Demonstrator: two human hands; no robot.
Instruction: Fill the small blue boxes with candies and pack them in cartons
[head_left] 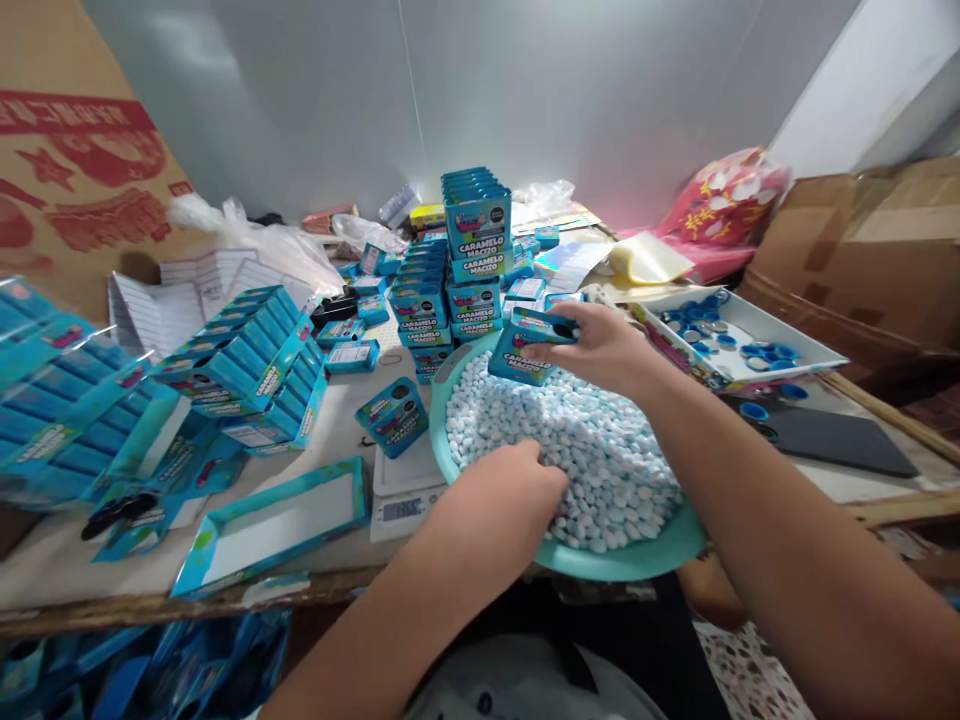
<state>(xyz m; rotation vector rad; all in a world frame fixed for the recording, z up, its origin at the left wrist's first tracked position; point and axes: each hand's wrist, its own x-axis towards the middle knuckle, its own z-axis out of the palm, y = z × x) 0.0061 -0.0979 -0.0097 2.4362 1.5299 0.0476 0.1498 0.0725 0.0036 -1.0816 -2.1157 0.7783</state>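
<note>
My right hand point(592, 345) is closed around a small blue candy box point(519, 350), held tilted above a round teal basin point(626, 562). Small white and pale blue candies point(600, 450) fill the basin. My left hand point(517, 490) is curled down into the candies at the near side, fingertips partly buried among them. Left of the basin, another blue candy box point(394, 417) rests on a white digital scale point(405, 500) with a lit display.
Stacked blue boxes point(476, 240) stand behind the basin. An open blue tray point(285, 520) and filled display trays point(240, 370) lie left. At right are a white tray point(780, 330) of blue-rimmed round pieces, a dark flat slab point(840, 437) and a cardboard box point(862, 250).
</note>
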